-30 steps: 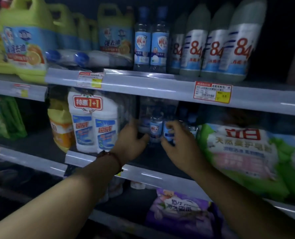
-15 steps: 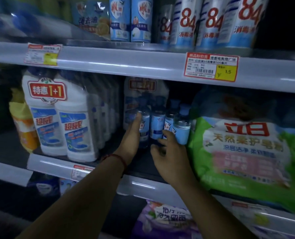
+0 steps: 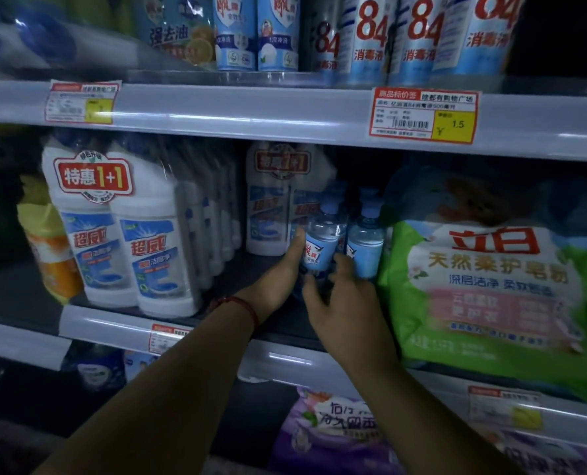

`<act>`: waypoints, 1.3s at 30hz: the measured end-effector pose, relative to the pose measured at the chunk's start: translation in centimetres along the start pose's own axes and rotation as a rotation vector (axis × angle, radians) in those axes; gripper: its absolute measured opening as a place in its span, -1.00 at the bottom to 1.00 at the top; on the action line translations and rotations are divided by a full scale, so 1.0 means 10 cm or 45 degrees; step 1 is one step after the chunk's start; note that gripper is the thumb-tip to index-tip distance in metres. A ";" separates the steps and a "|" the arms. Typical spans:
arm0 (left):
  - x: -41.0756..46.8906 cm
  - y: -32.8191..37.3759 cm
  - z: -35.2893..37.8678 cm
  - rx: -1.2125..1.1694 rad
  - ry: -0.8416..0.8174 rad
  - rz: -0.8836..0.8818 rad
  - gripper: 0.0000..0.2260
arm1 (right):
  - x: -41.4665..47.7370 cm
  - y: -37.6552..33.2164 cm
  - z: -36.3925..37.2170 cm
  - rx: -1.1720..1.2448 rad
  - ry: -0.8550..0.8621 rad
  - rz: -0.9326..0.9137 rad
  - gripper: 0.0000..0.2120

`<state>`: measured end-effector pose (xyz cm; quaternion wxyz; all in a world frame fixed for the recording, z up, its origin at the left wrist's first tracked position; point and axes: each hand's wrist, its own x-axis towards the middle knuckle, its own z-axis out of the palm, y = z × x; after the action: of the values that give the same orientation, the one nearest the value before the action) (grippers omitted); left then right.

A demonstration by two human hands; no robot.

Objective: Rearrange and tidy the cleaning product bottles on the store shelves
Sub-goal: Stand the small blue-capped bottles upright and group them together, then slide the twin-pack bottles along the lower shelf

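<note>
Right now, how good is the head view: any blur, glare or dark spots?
Head view: dim overall; the price tag reads sharp; the green bag and top-left corner are motion-blurred; glare streaks the shelf rail; the shelf behind the small bottles is shadowed; wide-angle bending at the edges.

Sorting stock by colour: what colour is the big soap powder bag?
Green and white, with red lettering; the bag shows in the head view.

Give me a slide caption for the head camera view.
Both hands, left and right, close around small blue-capped bottles on the middle shelf beside a green detergent bag.
</note>
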<state>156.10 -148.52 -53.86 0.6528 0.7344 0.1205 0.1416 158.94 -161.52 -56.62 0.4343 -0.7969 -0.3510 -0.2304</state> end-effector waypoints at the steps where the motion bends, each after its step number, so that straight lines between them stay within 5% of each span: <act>1: 0.00 -0.01 -0.01 0.042 -0.006 -0.017 -0.58 | -0.01 -0.01 0.00 -0.041 0.025 -0.003 -0.50; 20: -0.11 0.02 0.05 0.385 0.057 -0.213 -0.56 | -0.06 -0.07 -0.08 -0.149 0.119 -0.045 -0.48; 23: -0.20 0.03 0.06 0.530 0.150 -0.127 -0.53 | -0.04 -0.05 -0.08 -0.077 0.108 -0.045 -0.50; 28: -0.60 0.19 -0.16 1.060 0.212 0.183 -0.74 | 0.03 -0.06 -0.21 0.057 0.002 -0.004 -0.57; 33: -1.16 0.51 -0.52 1.411 0.295 0.313 -0.52 | 0.04 -0.25 -0.53 -0.243 -0.117 -0.251 -0.62; 39: -1.80 0.99 -0.87 1.493 0.427 0.403 -0.55 | 0.05 -0.95 -0.91 -0.288 -0.289 -0.544 -0.47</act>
<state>136.11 -148.12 -44.04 0.0849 0.9469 0.1686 0.2601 151.50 -165.58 -46.52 0.2418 -0.7690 -0.5298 -0.2637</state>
